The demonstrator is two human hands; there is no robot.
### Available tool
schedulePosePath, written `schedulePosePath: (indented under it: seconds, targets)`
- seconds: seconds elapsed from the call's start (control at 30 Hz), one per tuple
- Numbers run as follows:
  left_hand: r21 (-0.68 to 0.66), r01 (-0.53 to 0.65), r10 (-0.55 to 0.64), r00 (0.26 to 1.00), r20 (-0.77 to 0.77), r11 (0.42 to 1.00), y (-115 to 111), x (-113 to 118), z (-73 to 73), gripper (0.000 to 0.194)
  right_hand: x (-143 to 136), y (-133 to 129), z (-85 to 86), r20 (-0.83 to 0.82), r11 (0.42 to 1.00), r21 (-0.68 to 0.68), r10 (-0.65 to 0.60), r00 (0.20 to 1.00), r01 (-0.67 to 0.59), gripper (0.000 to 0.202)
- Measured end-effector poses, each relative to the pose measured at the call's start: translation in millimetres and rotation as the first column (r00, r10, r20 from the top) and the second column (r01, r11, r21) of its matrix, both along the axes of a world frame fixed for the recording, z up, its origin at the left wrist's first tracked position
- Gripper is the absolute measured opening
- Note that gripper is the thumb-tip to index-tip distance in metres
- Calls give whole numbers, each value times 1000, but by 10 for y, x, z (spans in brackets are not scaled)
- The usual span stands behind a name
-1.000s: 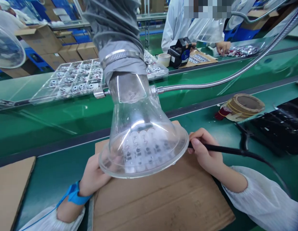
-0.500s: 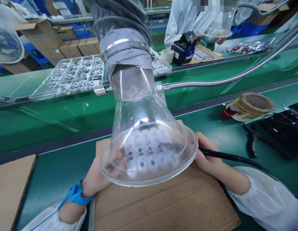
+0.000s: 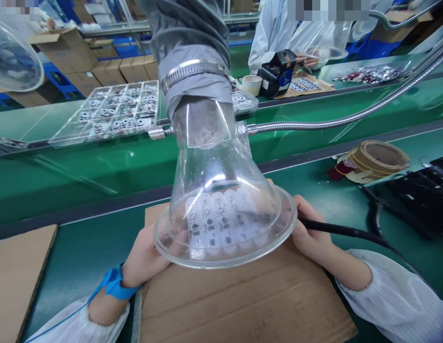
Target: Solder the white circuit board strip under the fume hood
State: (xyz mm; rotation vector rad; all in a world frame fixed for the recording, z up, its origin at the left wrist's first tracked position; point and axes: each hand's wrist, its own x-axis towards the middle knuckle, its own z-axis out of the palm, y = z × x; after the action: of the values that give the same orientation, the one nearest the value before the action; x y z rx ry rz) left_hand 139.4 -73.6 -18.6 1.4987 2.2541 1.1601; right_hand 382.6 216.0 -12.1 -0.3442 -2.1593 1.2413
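Under the clear fume hood (image 3: 239, 166), a row of white plastic pieces (image 3: 221, 219) with small dark parts and thin wires lies on a cardboard sheet (image 3: 242, 305). Through the hood wall, my left hand (image 3: 149, 252) shows with its fingers curled at the row's left edge; what they pinch is blurred. A blue wrist strap (image 3: 117, 283) circles that wrist. To the right of the hood, my right hand (image 3: 310, 226) is closed around a soldering iron, whose black cable (image 3: 350, 232) trails to the right. Its thin tip is faint behind the plastic, over the pieces.
A metal gooseneck (image 3: 314, 125) holds the hood. At right are a cardboard roll (image 3: 380, 157) and black items (image 3: 421, 195). Another cardboard sheet (image 3: 21, 267) lies left. Beyond the green divider stand a compartment tray (image 3: 117, 109) and a black tape dispenser (image 3: 278, 76), where a co-worker's hands work.
The view has shifted slightly, so the hood appears a little farther right and higher. Both hands keep nearly the same places by the white pieces. The co-worker's hands have moved a little.
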Motion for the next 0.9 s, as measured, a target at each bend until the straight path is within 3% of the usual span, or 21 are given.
schedulePosePath:
  seconds: [0.13,0.37,0.67,0.9]
  targets:
    - [-5,-7,7,1000,-4,1000,7,-1,-1,20,15,26,-39,69,998,26,61,996,-63,20]
    - [-20,12,-12,1000,5,1000,38,3,14,24,6,24,-35,155,998,-6,58,986,-58,26]
    - [11,53,-53,997,54,999,35,-13,-3,23,-13,8,-23,112,998,-24,67,991,-65,30]
    - [31,101,-101,995,-13,994,104,5,43,23,1,34,-53,126,997,6,81,989,-83,26]
